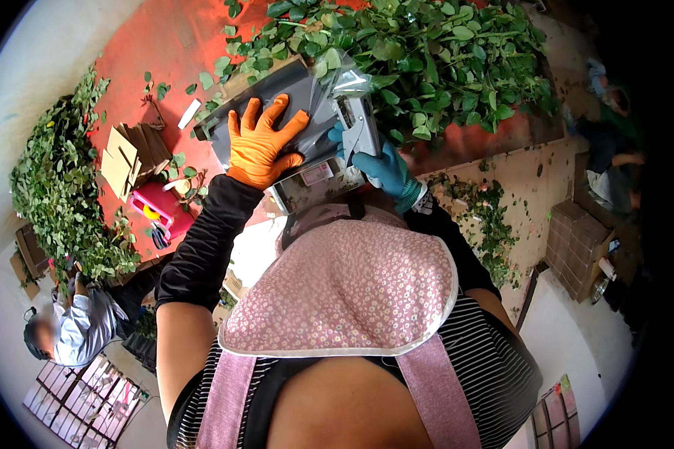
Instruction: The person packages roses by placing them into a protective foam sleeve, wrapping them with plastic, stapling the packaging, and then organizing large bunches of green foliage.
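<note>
**Orange, teal and green over a red table**

An orange glove is covering the left hand (260, 146), which is showing against a grey wrapped bundle (292, 112), while a teal glove is covering the right hand (382, 168) beside a silvery-grey stapler (359, 123). Dark green leafy stems (427, 60) are spreading over the red table (165, 45). A pink apron (344, 292) sprinkled with tiny white flowers is lying over a black-and-white striped top (494, 344). Tan cardboard pieces (123, 161) are sitting near a bright pink tray (153, 206).
</note>
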`<state>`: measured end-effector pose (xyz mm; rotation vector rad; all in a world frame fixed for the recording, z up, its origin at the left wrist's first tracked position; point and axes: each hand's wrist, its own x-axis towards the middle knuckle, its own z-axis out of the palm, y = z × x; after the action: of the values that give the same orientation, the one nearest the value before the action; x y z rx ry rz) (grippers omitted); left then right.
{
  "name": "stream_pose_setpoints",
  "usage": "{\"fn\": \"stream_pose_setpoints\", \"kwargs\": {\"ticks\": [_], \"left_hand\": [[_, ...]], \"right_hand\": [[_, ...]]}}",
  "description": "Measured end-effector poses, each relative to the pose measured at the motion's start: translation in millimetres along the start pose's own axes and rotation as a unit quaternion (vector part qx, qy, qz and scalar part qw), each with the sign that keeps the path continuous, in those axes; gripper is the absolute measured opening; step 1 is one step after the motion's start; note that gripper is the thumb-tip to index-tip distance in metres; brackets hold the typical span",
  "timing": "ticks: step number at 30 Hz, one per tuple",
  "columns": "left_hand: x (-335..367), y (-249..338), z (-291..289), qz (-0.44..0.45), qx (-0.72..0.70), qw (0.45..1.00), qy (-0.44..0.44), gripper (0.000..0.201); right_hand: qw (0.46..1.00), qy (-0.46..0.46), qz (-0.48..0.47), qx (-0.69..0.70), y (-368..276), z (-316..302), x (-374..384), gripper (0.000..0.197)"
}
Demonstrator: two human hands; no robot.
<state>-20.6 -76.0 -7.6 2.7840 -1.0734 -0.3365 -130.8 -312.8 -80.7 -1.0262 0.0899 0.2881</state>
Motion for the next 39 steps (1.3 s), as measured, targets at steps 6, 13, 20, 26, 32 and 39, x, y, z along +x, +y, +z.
{"fn": "stream_pose_setpoints", "kwargs": {"ticks": [6,13,20,26,32,39], "left_hand": [[0,-2,1,-0.008,-0.02,1.0,0.017,0.074],[0,-4,-3,0.027,-0.011,1.0,0.004,0.069],[-5,-8,-2,0.022,-0.035,0.999,-0.01,0.063],[-2,-7,0,0.037,-0.075,0.996,0.023,0.066],[-6,-8,-3,0.054,-0.062,0.996,0.021,0.067],[-6,-9,0,0.056,-0.056,0.996,0.036,0.058]], "right_hand": [[0.995,-0.045,0.073,-0.059,-38,16,3,0.059],[0.999,0.012,-0.019,-0.029,-19,16,4,0.053],[0.831,-0.133,0.049,-0.538,-158,70,57,0.047],[0.794,-0.108,0.207,-0.561,-129,20,69,0.053],[0.9,-0.046,0.213,-0.379,-114,6,50,0.051],[0.764,-0.176,0.278,-0.556,-176,6,61,0.044]]}}
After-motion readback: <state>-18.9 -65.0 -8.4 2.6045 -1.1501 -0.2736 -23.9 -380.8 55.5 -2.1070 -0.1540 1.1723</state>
